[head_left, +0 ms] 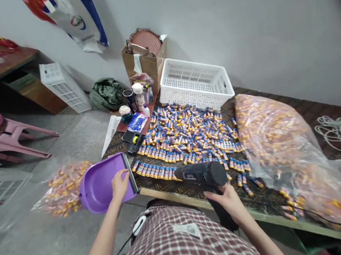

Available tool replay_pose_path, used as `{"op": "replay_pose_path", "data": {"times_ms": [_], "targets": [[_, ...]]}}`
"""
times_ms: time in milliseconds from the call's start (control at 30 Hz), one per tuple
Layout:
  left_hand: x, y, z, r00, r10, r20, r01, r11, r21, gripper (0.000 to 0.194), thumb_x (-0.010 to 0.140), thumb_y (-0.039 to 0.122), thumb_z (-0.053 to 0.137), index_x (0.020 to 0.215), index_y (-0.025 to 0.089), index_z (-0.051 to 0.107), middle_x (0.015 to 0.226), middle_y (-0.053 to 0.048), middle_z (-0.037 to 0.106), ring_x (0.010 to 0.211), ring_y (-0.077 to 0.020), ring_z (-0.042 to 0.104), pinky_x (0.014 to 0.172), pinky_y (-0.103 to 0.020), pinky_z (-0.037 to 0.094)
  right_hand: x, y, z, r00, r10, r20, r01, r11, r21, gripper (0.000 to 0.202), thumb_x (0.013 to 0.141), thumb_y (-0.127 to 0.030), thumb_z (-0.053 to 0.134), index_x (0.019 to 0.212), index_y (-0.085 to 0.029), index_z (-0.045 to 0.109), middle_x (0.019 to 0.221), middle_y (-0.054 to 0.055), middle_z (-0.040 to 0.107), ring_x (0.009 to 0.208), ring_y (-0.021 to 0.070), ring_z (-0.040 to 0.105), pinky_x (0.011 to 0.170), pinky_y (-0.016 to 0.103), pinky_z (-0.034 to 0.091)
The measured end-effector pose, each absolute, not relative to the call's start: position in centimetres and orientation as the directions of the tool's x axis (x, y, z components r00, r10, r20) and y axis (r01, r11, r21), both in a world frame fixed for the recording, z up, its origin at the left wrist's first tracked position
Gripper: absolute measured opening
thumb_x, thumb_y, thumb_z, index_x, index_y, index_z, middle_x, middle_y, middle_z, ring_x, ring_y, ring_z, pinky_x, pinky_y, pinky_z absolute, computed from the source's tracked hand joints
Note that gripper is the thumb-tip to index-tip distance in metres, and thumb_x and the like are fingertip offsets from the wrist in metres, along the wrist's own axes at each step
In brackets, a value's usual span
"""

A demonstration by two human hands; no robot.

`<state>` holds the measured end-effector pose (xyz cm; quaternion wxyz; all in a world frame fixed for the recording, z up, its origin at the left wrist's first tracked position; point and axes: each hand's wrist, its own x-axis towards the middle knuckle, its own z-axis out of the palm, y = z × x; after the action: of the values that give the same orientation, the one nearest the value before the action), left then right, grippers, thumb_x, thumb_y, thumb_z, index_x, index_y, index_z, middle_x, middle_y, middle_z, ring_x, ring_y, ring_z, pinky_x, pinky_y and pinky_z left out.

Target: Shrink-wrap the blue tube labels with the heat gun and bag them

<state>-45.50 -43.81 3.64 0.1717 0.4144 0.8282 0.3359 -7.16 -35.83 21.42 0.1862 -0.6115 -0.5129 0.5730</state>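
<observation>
My right hand [225, 199] is wrapped round the handle of a black hair dryer [203, 174]. Its nozzle points left, low over a front row of small printed tubes [154, 170] with blue and yellow ends. Over a purple dustpan [100, 181] at the table's left edge, my left hand [120, 184] has thumb and fingertips brought together; anything between them is too small to make out. Behind the rows lies a loose heap of the same tubes [187, 122]. A few tubes [244, 182] lie scattered right of the dryer.
A white plastic crate [197, 99] stands behind the heap. To the right is a big clear bag [277, 128] of tubes; another filled bag [64, 189] sits at left below the dustpan. Tape dispenser [135, 143], bottles and a paper bag [145, 63] occupy the back left. A black cord [323, 216] crosses the right side.
</observation>
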Motion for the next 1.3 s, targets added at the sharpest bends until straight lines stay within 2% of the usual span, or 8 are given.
{"op": "replay_pose_path", "data": {"times_ms": [300,500,633,767,900,1167,1300], "targets": [[-36.2,-44.2,5.1,-0.569,0.822,-0.016,0.573,0.41,0.71,0.031,0.073,0.039,0.047,0.086,0.017,0.064,0.09,-0.009,0.069,0.082,-0.0228,0.063,0.077,-0.036,0.049,4.8,-37.5,22.6,-0.086,0.883,-0.462,0.345,-0.409,-0.845,0.037,0.059,-0.034,0.075,0.088,-0.012,0.071,0.091,0.011,0.071,0.081,0.0258,0.065,0.075,0.036,0.05],[-27.2,-47.8,5.2,-0.508,0.861,-0.009,0.623,0.375,0.687,0.032,0.074,0.041,0.046,0.085,0.017,0.064,0.092,-0.01,0.069,0.089,-0.0239,0.063,0.084,-0.039,0.047,13.6,-37.7,21.6,-0.046,0.892,-0.45,0.301,-0.418,-0.857,0.041,0.053,-0.036,0.078,0.085,-0.011,0.071,0.088,0.012,0.072,0.079,0.0274,0.065,0.072,0.038,0.051],[-23.0,-51.1,4.7,-0.539,0.842,-0.016,0.629,0.416,0.657,0.031,0.074,0.043,0.046,0.082,0.019,0.064,0.09,-0.009,0.069,0.088,-0.0243,0.063,0.082,-0.039,0.048,18.7,-37.1,20.8,-0.015,0.896,-0.445,0.313,-0.418,-0.853,0.041,0.052,-0.037,0.079,0.082,-0.01,0.072,0.084,0.012,0.072,0.075,0.0271,0.065,0.069,0.037,0.051],[-19.4,-53.7,4.5,-0.573,0.817,-0.061,0.602,0.47,0.646,0.032,0.073,0.045,0.047,0.082,0.02,0.064,0.09,-0.009,0.069,0.088,-0.0253,0.063,0.08,-0.04,0.049,22.2,-36.4,20.7,-0.006,0.917,-0.4,0.321,-0.377,-0.869,0.043,0.052,-0.037,0.079,0.086,-0.01,0.071,0.09,0.013,0.072,0.082,0.0287,0.065,0.074,0.039,0.05],[-17.0,-54.2,5.0,-0.577,0.812,-0.083,0.589,0.485,0.647,0.033,0.073,0.045,0.047,0.082,0.019,0.065,0.091,-0.009,0.069,0.087,-0.0252,0.064,0.079,-0.04,0.05,23.6,-35.9,20.2,-0.042,0.917,-0.397,0.308,-0.366,-0.878,0.044,0.053,-0.036,0.078,0.088,-0.01,0.07,0.091,0.013,0.071,0.084,0.0286,0.065,0.078,0.04,0.049],[-16.1,-51.1,6.1,-0.518,0.855,-0.024,0.65,0.412,0.639,0.027,0.074,0.038,0.048,0.082,0.019,0.065,0.089,-0.008,0.07,0.087,-0.024,0.064,0.081,-0.04,0.05,19.5,-35.1,19.3,-0.194,0.883,-0.427,0.183,-0.395,-0.9,0.039,0.051,-0.035,0.079,0.081,-0.011,0.071,0.084,0.011,0.072,0.075,0.0257,0.066,0.068,0.034,0.051],[-14.2,-48.3,5.5,-0.398,0.917,0.015,0.733,0.309,0.606,0.023,0.079,0.031,0.046,0.085,0.019,0.065,0.091,-0.008,0.069,0.089,-0.0228,0.063,0.081,-0.04,0.05,17.8,-34.5,19.4,-0.283,0.864,-0.416,0.173,-0.381,-0.908,0.037,0.052,-0.034,0.078,0.081,-0.011,0.071,0.085,0.011,0.072,0.076,0.0259,0.065,0.066,0.033,0.05]]}}
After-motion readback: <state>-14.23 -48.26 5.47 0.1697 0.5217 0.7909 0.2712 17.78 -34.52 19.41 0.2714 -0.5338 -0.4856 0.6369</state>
